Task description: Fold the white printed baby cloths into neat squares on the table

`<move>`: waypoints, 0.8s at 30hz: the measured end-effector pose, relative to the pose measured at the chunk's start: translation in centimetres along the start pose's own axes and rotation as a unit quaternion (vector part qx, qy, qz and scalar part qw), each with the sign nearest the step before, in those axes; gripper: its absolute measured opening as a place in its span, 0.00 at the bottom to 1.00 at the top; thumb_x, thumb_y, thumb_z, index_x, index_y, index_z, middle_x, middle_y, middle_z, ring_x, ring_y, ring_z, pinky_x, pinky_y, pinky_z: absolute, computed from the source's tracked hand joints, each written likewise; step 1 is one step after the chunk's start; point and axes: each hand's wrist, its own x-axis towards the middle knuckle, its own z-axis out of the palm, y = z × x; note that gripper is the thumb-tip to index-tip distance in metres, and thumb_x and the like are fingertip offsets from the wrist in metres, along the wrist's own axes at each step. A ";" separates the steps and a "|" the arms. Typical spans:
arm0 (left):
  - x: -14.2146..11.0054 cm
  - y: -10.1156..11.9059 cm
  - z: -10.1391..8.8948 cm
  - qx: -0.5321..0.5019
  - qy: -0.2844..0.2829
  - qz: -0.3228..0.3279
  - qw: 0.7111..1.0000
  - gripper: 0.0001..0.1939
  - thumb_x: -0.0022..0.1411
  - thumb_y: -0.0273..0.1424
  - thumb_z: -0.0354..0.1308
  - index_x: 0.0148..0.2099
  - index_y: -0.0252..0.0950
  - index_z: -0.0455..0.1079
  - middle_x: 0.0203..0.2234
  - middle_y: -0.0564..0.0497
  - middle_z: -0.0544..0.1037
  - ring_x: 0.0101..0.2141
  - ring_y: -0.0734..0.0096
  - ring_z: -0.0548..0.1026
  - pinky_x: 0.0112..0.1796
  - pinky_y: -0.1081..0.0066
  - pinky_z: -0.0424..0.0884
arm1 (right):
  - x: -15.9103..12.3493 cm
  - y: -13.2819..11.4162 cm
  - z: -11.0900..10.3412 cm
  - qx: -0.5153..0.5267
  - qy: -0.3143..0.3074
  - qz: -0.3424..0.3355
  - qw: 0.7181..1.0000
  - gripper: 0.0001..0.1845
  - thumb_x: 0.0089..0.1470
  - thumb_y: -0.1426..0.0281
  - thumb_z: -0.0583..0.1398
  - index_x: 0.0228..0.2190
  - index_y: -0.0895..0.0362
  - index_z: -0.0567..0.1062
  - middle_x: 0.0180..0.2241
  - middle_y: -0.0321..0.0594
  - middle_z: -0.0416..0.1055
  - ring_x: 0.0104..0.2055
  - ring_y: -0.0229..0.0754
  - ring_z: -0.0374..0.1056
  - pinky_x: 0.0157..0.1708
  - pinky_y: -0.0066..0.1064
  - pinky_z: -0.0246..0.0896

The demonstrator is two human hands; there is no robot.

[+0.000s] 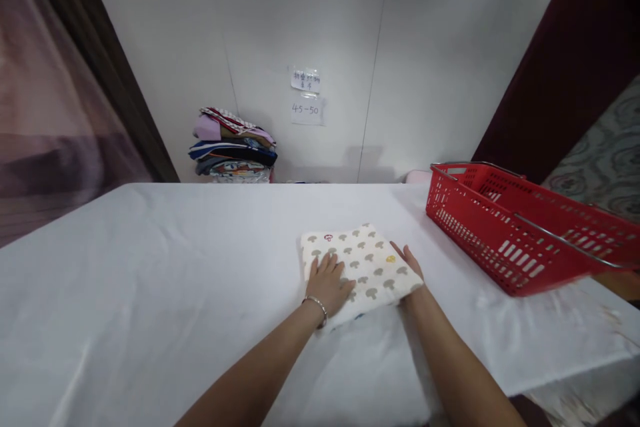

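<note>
A folded white cloth [367,263] printed with grey mushrooms, one red outline and one yellow among them, sits right of the middle of the white-covered tabletop [175,293]. The left hand [330,283], a bracelet [319,307] at its wrist, rests on the cloth's left part with its fingers spread apart. The right hand [413,270] is against the right edge, partly hidden by the cloth; I can't tell whether its fingers pinch the fabric.

Farther right stands a red plastic basket [500,230], slotted all round, its metal handles lowered; the near side hides part of its inside from me. At the far left edge rises a stack of folded fabrics [235,150], with clear plastic showing near the bottom.
</note>
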 end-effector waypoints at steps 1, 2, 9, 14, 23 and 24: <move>0.0 0.1 0.0 -0.001 0.000 -0.001 1.000 0.33 0.58 0.52 0.36 0.59 0.40 0.57 0.61 0.48 0.50 0.62 0.60 0.41 0.58 0.53 0.34 | -0.1 0.1 -0.5 0.021 -0.005 0.006 1.000 0.34 0.57 0.50 0.34 0.58 0.54 0.51 0.54 0.46 0.61 0.50 0.50 0.63 0.45 0.46 0.60; 0.0 0.1 0.0 -0.003 -0.001 -0.003 1.000 0.33 0.58 0.52 0.36 0.59 0.40 0.57 0.61 0.47 0.50 0.62 0.60 0.41 0.58 0.53 0.34 | -0.2 0.1 -1.1 0.041 -0.014 0.013 0.999 0.38 0.55 0.48 0.30 0.60 0.54 0.48 0.54 0.46 0.61 0.50 0.51 0.64 0.44 0.46 0.60; 0.2 0.3 0.2 -0.001 -0.002 -0.005 1.000 0.35 0.58 0.53 0.36 0.60 0.38 0.56 0.61 0.46 0.51 0.62 0.59 0.40 0.58 0.53 0.32 | 0.0 -0.5 -4.9 0.010 -0.099 0.010 0.995 0.44 0.47 0.59 0.60 0.60 0.54 0.46 0.52 0.47 0.63 0.47 0.47 0.66 0.44 0.38 0.62; 0.1 0.2 0.4 -0.033 0.033 0.000 0.999 0.31 0.59 0.50 0.39 0.57 0.38 0.61 0.60 0.46 0.54 0.61 0.60 0.44 0.58 0.54 0.34 | 1.2 0.6 -4.9 -0.255 -0.010 0.030 0.966 0.38 0.45 0.64 0.60 0.57 0.58 0.56 0.49 0.46 0.66 0.45 0.45 0.66 0.45 0.34 0.60; -1.0 -2.3 -0.4 -0.313 0.161 -0.255 0.901 0.32 0.55 0.39 0.53 0.60 0.35 0.51 0.59 0.42 0.57 0.57 0.61 0.56 0.55 0.64 0.55 | 0.3 0.5 -4.4 -0.240 -0.002 0.058 0.969 0.40 0.45 0.59 0.59 0.56 0.64 0.58 0.42 0.47 0.71 0.41 0.45 0.68 0.42 0.32 0.60; -0.9 -2.5 -0.5 -0.345 0.137 -0.287 0.883 0.34 0.53 0.39 0.56 0.60 0.35 0.50 0.56 0.41 0.61 0.55 0.60 0.61 0.53 0.64 0.58 | 0.4 0.3 -4.5 -0.237 -0.007 0.055 0.970 0.38 0.45 0.58 0.60 0.55 0.63 0.61 0.43 0.47 0.71 0.42 0.46 0.68 0.42 0.32 0.60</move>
